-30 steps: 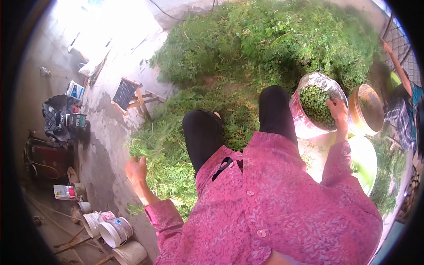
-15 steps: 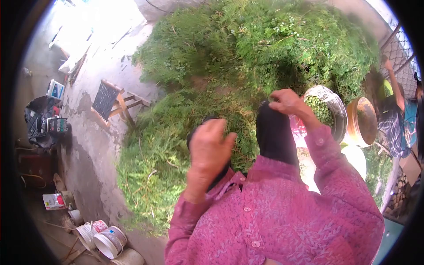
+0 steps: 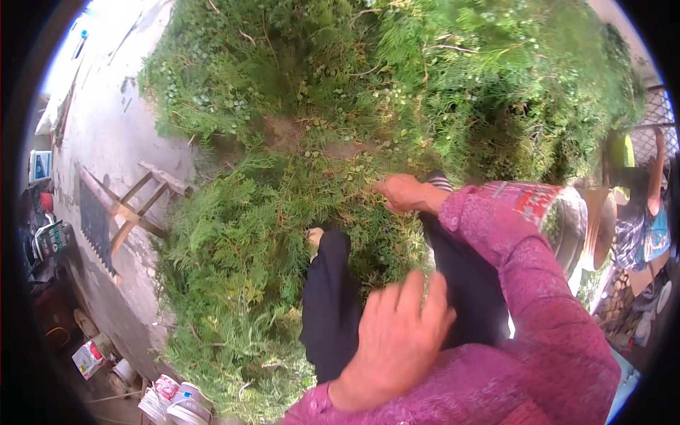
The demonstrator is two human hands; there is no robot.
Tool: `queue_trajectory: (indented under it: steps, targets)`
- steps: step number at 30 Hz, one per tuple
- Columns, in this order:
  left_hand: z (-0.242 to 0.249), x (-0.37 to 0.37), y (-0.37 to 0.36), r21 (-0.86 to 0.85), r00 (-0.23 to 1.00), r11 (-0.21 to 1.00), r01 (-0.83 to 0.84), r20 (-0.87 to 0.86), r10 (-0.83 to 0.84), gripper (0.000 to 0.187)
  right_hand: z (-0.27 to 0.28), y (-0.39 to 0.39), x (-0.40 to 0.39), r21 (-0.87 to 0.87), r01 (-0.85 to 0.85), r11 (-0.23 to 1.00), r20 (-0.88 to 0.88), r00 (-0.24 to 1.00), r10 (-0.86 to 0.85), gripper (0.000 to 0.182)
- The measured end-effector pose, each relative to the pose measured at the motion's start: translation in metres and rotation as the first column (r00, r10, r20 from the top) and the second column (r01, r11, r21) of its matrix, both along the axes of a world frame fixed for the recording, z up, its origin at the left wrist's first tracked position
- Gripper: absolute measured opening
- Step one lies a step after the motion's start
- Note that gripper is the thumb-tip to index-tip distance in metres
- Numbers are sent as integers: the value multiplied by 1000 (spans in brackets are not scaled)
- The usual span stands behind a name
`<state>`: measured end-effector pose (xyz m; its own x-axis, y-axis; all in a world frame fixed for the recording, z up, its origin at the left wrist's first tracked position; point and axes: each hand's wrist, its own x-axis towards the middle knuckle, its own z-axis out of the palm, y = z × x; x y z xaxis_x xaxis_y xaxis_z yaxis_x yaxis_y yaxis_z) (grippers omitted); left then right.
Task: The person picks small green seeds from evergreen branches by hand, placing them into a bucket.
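Observation:
My left hand (image 3: pixel 400 333) is above my dark trouser leg near my waist, back upward. Its fingers are stretched out, a little blurred, and hold nothing visible. Past my right knee, my right hand (image 3: pixel 407 195) reaches out over the cut green branches (image 3: pixel 283 205). Its fingers point left with the thumb a little apart, and I see nothing in them. The branches are scale-leaved evergreen with small pale-green cones; they lie spread around my feet and heaped higher ahead.
A wooden folding stool (image 3: pixel 124 212) with a dark woven seat stands on the concrete at left. White buckets (image 3: pixel 188 404) lie at lower left. Beside my right arm are a pale sack (image 3: pixel 567 219) and a tan bucket (image 3: pixel 602 219). Another person's arm (image 3: pixel 657 170) shows at far right.
My view has tilted and shifted toward the branches. My right hand has left my knee and reaches forward and left. My left hand has moved off my left knee, rightward and closer to my body.

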<state>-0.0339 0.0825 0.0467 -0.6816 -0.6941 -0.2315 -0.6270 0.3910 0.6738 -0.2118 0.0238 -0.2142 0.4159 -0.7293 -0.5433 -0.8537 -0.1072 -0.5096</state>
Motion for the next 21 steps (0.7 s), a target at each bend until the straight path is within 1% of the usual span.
queue_trajectory:
  steps: [1, 2, 3, 4, 5, 6, 7, 8, 9, 10, 12, 13, 14, 15, 16, 18, 19, 21]
  targets:
    - [-5, 5, 0, -30, 998, 999, -14, -57, 12, 51, -16, -8, 5, 17, -2, 1000, 6, 1000, 2, 27]
    - [-8, 8, -2, -59, 993, 998, -29, -113, 22, 57, -33, -15, 11, 24, 58, 998, 12, 998, -59, 29]
    - [-7, 9, -8, -43, 994, 999, -28, -106, 24, 57, -48, -19, 14, 30, 120, 992, 17, 993, -121, 31]
    - [-3, 9, -15, -41, 992, 998, -55, -116, 50, 48, -64, -19, 15, 47, 122, 991, 22, 992, -123, 31]
    - [-3, 8, -20, -38, 989, 996, -79, -124, 74, 40, -79, -16, 16, 44, 111, 993, -11, 994, -111, 30]
    - [-5, 7, -23, -19, 991, 997, -73, -113, 70, 40, -91, -11, 18, 44, 101, 994, -42, 994, -99, 29]
    - [-7, 6, -26, -37, 993, 996, -77, -98, 73, 39, -100, -5, 20, 60, 107, 992, -36, 994, -105, 29]
    - [-9, 4, -29, -62, 993, 995, -80, -87, 74, 39, -105, 1, 20, 381, 82, 921, -19, 997, -80, 37]
    - [-12, 3, -32, -58, 994, 996, -73, -87, 67, 39, -107, 5, 18, 657, 43, 753, 4, 998, -61, 45]
    - [-15, 2, -33, -83, 992, 994, -68, -112, 59, 37, -101, 9, 15, 660, 49, 750, 4, 998, -68, 45]
    - [-17, -1, -36, -107, 990, 992, -60, -137, 45, 35, -81, 15, 9, 538, -145, 831, 205, 978, 37, 38]
    - [-16, -2, -38, -111, 992, 993, -47, -118, 33, 34, -71, 13, 8, 457, -4, 890, 165, 983, -80, 33]
    - [-15, -4, -40, -113, 995, 993, -35, -97, 24, 33, -63, 2, 4, 459, -4, 888, 167, 983, -82, 33]
    - [-16, -5, -42, -109, 995, 993, -33, -94, 22, 33, -58, -15, -3, 384, 164, 909, 121, 967, -226, 32]
    - [-18, -5, -45, -109, 994, 994, -10, -112, -2, 31, -60, -29, -10, 300, 330, 895, 87, 925, -370, 31]
    - [-18, -7, -48, -106, 991, 994, 16, -128, -29, 30, -87, -46, -19, 6, 336, 942, 107, 936, -335, 40]
    - [-18, -7, -49, -86, 993, 996, 22, -110, -31, 30, -92, -49, -19, 9, 337, 941, 110, 935, -336, 40]
    - [-19, -9, -49, -67, 996, 997, 24, -85, -30, 29, -97, -60, -11, -124, 440, 890, 200, 889, -412, 33]
